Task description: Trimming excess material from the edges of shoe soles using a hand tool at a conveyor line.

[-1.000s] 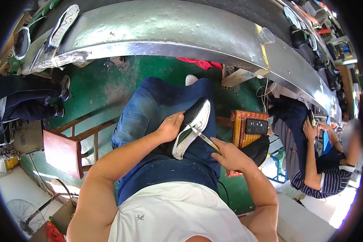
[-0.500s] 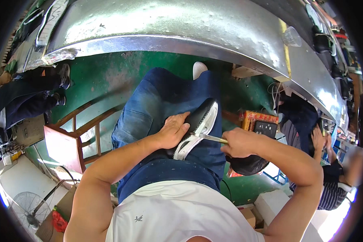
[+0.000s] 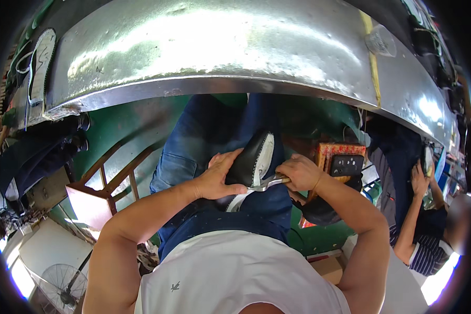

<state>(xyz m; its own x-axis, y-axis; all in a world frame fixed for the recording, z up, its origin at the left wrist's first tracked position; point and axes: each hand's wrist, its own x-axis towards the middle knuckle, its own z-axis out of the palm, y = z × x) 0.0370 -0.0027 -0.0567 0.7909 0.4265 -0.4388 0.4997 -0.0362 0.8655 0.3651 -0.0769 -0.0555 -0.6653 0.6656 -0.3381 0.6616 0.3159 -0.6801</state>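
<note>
A black shoe upper [image 3: 244, 163] lies across my lap, its pale underside turned to the right and edged with a jagged, zigzag margin. My left hand [image 3: 220, 175] holds it from the left, fingers over the black side and thumb stretched toward the pale edge. In my right hand [image 3: 300, 172] is a pair of metal pincers [image 3: 264, 185] with a brass-coloured handle. Their head touches the shoe's edge close to my left thumb; whether the jaws bite on the material I cannot tell. My left palm hides part of the shoe.
A metal-topped bench [image 3: 209, 57] spans the front, with a clear plastic cup [image 3: 380, 41] and a pale-soled shoe piece [image 3: 41, 65] on it. A wooden stool [image 3: 91, 201] stands left, a fan [image 3: 65, 293] lower left. A black phone-like object [image 3: 346, 165] lies on a red box. Co-workers sit at both sides.
The pincers have moved lower along the shoe's edge, toward my left thumb, and my right hand has turned. The shoe stands a little more upright. My view has shifted toward the bench.
</note>
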